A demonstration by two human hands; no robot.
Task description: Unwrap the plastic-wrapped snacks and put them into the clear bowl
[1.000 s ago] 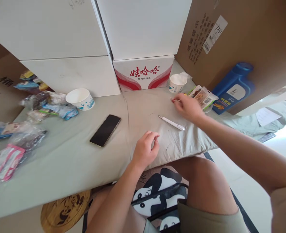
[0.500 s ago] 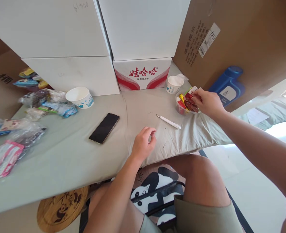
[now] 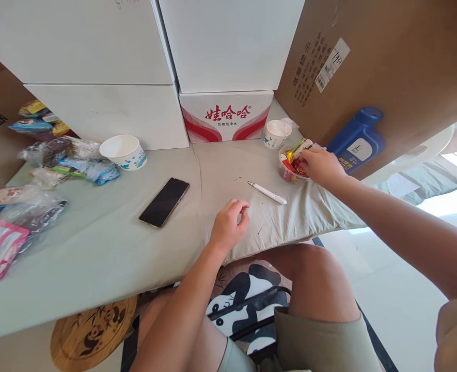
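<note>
The right hand (image 3: 318, 166) lies over a small bowl (image 3: 286, 173) stuffed with snack packets (image 3: 295, 155) in red, yellow and green wrappers. The bowl stands on the cloth-covered table (image 3: 96, 243) at about two o'clock from the left hand (image 3: 228, 227), just beside a blue bottle (image 3: 358, 144). The right fingers curl down onto the packets; whether they pinch one or only press on the heap cannot be told, since the palm hides the fingertips and half the bowl's rim. The left hand rests loosely curled on the cloth, holding nothing that can be seen.

Between the hands lies one white pen (image 3: 267, 192), at one o'clock from the left hand. One dark phone (image 3: 163, 202) lies at ten o'clock. Two white paper cups show besides: a wide one (image 3: 123, 152) far left and a small one (image 3: 277, 133) at twelve o'clock from the bowl. Clear bags of snacks (image 3: 27, 206) crowd the left edge, partly cut off, too jumbled to count.
</note>
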